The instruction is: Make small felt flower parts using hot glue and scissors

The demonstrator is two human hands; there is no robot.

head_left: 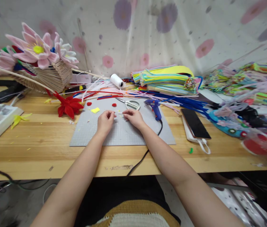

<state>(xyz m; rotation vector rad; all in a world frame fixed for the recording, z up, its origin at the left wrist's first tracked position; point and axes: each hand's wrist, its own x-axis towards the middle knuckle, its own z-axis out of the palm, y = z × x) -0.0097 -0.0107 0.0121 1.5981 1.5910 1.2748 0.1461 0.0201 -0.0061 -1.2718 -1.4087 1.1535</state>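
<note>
My left hand (105,121) was closed to a narrow pinch, thumb against fingertips. My right hand (133,118) was pinched likewise, facing it across a small gap. A slim, pale piece (119,112) lay between the fingertips, above the upper middle of the grey cutting mat (83,137). Both hands appeared to grip it; its exact shape was too small to tell.

Status of parts, judged from their condition:

- Formed: the red flower (69,106), petals spread, lay left of the mat. The pink flower (37,49), complete with yellow centre, stood in the slatted basket (53,75).
- Loose: two red discs, one at left (89,103) and one nearer the hands (114,105), plus a yellow scrap (95,110), lay on the mat, joined to nothing.
- In hand: the pale piece, seemingly at an early stage and not attached to any flower.

The scissors (133,105) and the glue gun (156,111) lay beyond and right of my hands, neither being held.
</note>
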